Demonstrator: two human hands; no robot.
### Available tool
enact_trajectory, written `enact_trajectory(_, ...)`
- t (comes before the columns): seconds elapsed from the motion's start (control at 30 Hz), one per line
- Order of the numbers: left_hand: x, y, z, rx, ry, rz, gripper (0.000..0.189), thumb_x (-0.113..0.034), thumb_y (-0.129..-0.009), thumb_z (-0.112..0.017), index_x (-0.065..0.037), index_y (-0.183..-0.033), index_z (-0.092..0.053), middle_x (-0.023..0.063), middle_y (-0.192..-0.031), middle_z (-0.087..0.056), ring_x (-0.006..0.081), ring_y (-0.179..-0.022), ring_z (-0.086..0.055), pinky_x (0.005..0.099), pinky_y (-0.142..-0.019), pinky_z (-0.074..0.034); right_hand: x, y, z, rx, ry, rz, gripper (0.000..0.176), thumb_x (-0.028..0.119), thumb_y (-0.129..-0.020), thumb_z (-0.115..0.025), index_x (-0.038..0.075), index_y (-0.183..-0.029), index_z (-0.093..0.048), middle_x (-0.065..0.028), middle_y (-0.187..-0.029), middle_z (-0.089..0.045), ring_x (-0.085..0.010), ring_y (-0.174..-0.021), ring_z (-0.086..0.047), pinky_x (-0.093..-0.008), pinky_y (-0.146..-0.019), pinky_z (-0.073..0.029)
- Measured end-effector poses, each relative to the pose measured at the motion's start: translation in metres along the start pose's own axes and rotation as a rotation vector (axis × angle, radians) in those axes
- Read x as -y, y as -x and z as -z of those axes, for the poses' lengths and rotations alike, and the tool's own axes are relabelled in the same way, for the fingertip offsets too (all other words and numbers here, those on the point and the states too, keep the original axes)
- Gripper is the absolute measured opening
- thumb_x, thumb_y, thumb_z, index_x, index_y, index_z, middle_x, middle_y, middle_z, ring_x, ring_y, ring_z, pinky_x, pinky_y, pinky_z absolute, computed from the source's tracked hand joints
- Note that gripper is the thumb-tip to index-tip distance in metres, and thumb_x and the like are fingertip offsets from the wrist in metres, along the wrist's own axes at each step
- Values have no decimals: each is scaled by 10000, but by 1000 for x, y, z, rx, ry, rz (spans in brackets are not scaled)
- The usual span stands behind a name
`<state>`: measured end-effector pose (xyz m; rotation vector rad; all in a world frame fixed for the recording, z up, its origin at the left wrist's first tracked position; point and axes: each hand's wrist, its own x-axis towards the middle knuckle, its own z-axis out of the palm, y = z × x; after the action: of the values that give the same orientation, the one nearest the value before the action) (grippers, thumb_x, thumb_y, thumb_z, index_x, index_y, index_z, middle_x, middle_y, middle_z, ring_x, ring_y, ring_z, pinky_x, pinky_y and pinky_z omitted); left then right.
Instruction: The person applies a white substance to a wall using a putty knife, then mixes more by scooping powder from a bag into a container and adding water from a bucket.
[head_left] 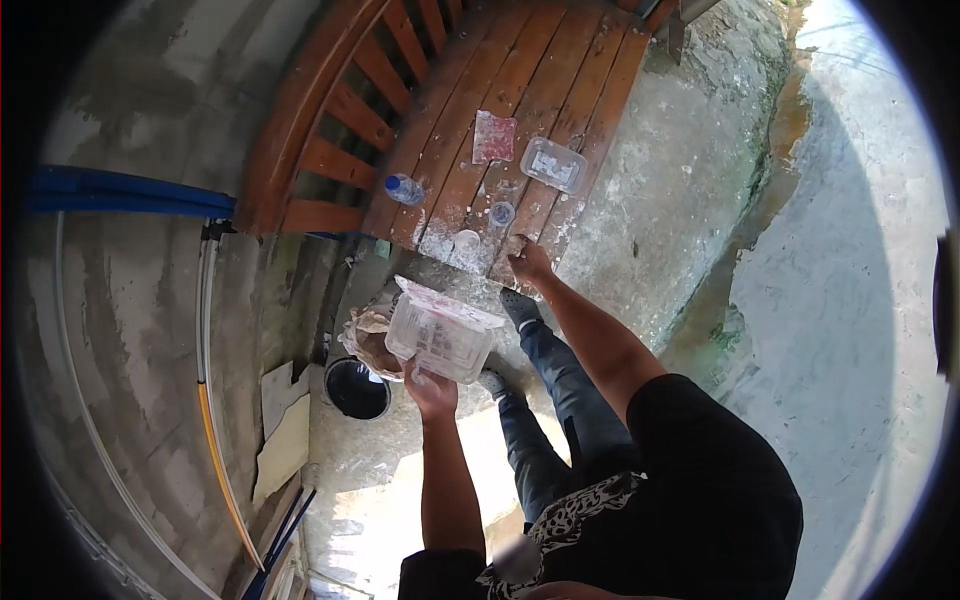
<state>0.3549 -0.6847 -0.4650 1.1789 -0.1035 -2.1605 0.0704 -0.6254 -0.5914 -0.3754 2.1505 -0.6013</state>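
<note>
My left hand (pixel 430 388) grips the lower edge of a clear plastic container (pixel 438 342), with a pink and white sheet (pixel 450 303) along its top side. Over the near edge of the wooden bench (pixel 540 75), my right hand (pixel 527 260) is closed; whatever lies between its fingers is too small to name. Just beyond it on the bench are a small clear cup (pixel 501 213) and a round white piece (pixel 466 240) amid white powder. Farther back lie a pink and white packet (pixel 494 137) and another clear container (pixel 554 165). A blue-capped bottle (pixel 404 190) lies at the left.
A black bucket (pixel 357 388) and a crumpled brown bag (pixel 370 340) stand on the floor at the left. The bench's slatted backrest (pixel 350 110) rises beside a grey wall (pixel 150 300). Blue and white pipes run along that wall. My feet are near the bench.
</note>
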Motion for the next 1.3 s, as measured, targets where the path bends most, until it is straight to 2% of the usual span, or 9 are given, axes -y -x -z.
enact_trajectory(0.47, 23, -55, -45, -164, -64, 3, 526, -255, -904, -500, -78, -1396, -440, 123, -1384, -513, 295, -1275, -491, 453, -1097, -382, -34, -85, -34, 155, 188, 29, 701, 231, -855, -624, 106, -1484, -341, -173, -1186, -647, -339, -1120, -610, -438, -964, -487)
enact_trajectory(0.77, -5, -15, -8, -43, 40, -84, 478, -258, -968, -449, -95, -1417, -424, 100, -1398, -501, 278, -1288, -479, 461, -1108, -359, -7, -17, -20, -57, 325, 155, 477, 277, -809, -671, 70, -1233, -606, -210, -948, -693, -386, -930, -665, -475, -825, -538)
enact_trajectory(0.93, -24, 28, 57, 50, -33, -286, 517, -329, -963, -486, -83, -1413, -424, 111, -1388, -514, 284, -1271, -498, 455, -1098, -373, -15, 23, -47, -73, 277, 457, 387, 213, -799, -723, 26, -1125, -632, -205, -930, -692, -353, -893, -676, -417, -795, -537)
enact_trajectory(0.97, -29, 36, 70, 34, 231, -247, 485, -354, -976, -484, -78, -1373, -453, 108, -1343, -543, 270, -1245, -517, 432, -1070, -406, -12, 34, -58, -75, 189, 477, 343, 183, -795, -738, 9, -1073, -637, -199, -918, -691, -340, -871, -679, -399, -778, -532)
enact_trajectory(1.07, -35, 69, 138, 42, 133, -520, 440, -330, -962, -502, -75, -1321, -488, 101, -1294, -567, 262, -1220, -531, 432, -1061, -410, 16, 75, -87, 61, 209, 627, 275, 152, -797, -747, -4, -988, -623, -175, -877, -684, -322, -822, -671, -383, -746, -518)
enact_trajectory(1.13, -37, 81, 194, -45, 255, -593, 429, -345, -950, -535, -69, -1278, -505, 89, -1253, -580, 246, -1213, -532, 423, -1064, -405, 43, 110, -117, 135, 250, 693, 256, 163, -820, -731, 9, -976, -599, -181, -913, -646, -335, -835, -646, -419, -743, -499)
enact_trajectory(1.2, -51, 96, 246, -279, -154, -730, 450, -342, -921, -608, -64, -1261, -511, 87, -1250, -580, 247, -1231, -516, 440, -1099, -365, 58, 138, -157, 97, 523, 859, 284, 207, -830, -718, 35, -1017, -590, -180, -1017, -573, -363, -933, -584, -449, -772, -467)
enact_trajectory(1.23, -56, 103, 269, -139, 514, -611, 466, -285, -914, -641, -73, -1290, -466, 97, -1295, -541, 256, -1249, -497, 458, -1107, -360, 88, 170, -170, 220, 511, 746, 304, 186, -830, -722, 43, -1046, -562, -192, -1065, -518, -374, -989, -547, -459, -814, -455)
enact_trajectory(1.3, -63, 114, 317, -187, 447, -739, 476, -257, -921, -581, -128, -1347, -412, 86, -1321, -513, 244, -1238, -497, 426, -1077, -377, 98, 186, -225, 273, 471, 873, 307, 179, -827, -724, 36, -1042, -558, -197, -1057, -510, -383, -999, -539, -456, -835, -448)
